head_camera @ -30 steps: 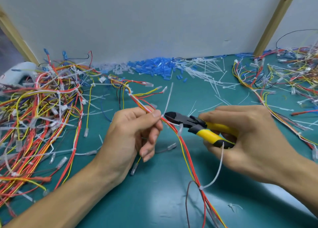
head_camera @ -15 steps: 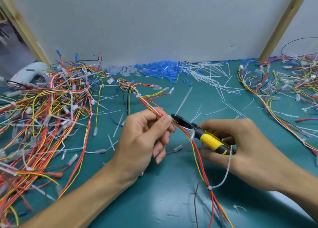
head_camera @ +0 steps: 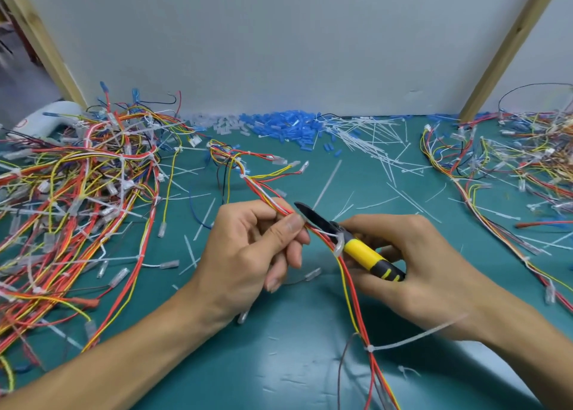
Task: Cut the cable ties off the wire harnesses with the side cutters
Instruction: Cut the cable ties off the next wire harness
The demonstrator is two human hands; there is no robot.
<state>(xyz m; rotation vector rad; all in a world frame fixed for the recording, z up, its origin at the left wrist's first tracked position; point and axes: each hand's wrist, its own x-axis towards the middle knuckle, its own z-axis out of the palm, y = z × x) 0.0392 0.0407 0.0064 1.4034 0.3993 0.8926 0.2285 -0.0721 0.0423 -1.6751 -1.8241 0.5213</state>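
Though cut ties (head_camera: 366,137) litter the bench (head_camera: 294,363) beyond, the left hand (head_camera: 248,254) pinches one wire harness (head_camera: 349,288), the right hand (head_camera: 428,270) grips the side cutters (head_camera: 361,250) against it, and tangled heaps (head_camera: 77,199) outside both hands seemingly await trimming.

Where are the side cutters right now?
Head view, centre-right: the right hand grips the side cutters, their black tips at the wire harness pinched by the left hand.
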